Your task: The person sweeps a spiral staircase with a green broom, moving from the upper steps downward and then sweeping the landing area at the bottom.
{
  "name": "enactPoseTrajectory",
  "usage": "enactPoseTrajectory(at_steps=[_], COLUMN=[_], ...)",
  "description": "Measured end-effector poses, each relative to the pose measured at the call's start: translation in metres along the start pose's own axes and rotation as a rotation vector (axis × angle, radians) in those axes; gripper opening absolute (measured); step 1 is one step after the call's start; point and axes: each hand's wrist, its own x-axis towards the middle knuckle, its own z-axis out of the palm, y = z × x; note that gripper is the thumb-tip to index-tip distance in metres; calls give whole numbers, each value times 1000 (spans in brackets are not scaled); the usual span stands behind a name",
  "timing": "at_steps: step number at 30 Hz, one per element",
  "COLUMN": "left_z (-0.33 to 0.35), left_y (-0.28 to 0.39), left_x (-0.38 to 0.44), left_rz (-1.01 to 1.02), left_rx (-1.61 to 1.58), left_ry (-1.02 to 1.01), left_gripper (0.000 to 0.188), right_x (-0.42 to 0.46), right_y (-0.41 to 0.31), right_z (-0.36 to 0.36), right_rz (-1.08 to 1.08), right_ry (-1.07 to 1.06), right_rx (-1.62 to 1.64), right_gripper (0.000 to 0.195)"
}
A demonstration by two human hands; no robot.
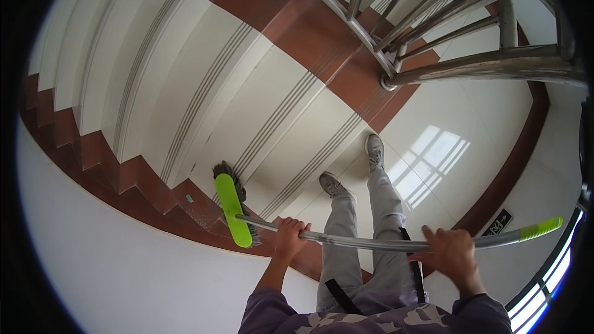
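A mop with a flat lime-green head (233, 211) and grey strands lies across the view, its metal pole running to the right. The strands touch the left side of a lower stair, near the brown skirting. My left hand (290, 236) grips the pole close to the mop head. My right hand (448, 253) is at the pole's upper part, short of the green end grip (540, 229); its thumb and index finger look spread, and how firmly it holds cannot be told.
Pale stairs (278, 88) with dark grooved strips and brown borders rise to the left. A metal railing (464, 67) stands at the upper right. My shoes (375, 150) are on the glossy landing (445, 116). A white wall (139, 260) is at the lower left.
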Motion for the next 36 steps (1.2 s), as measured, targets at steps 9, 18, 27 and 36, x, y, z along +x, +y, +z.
enactPoseTrajectory(at_steps=[9, 18, 27, 36], left_z=[32, 62, 15, -26], left_y=[159, 164, 126, -115], left_x=[200, 366, 244, -2], left_rz=[553, 336, 60, -405], left_rx=[-42, -32, -438, 44], left_ry=[72, 118, 623, 777], left_gripper=[11, 19, 20, 14], right_x=[-144, -53, -39, 141], right_y=[115, 88, 94, -133], right_z=[-7, -31, -117, -53], right_rz=[598, 701, 246, -592], right_ry=[-9, 113, -52, 5], right_rx=[-39, 13, -384, -566], right_gripper=[33, 39, 41, 36])
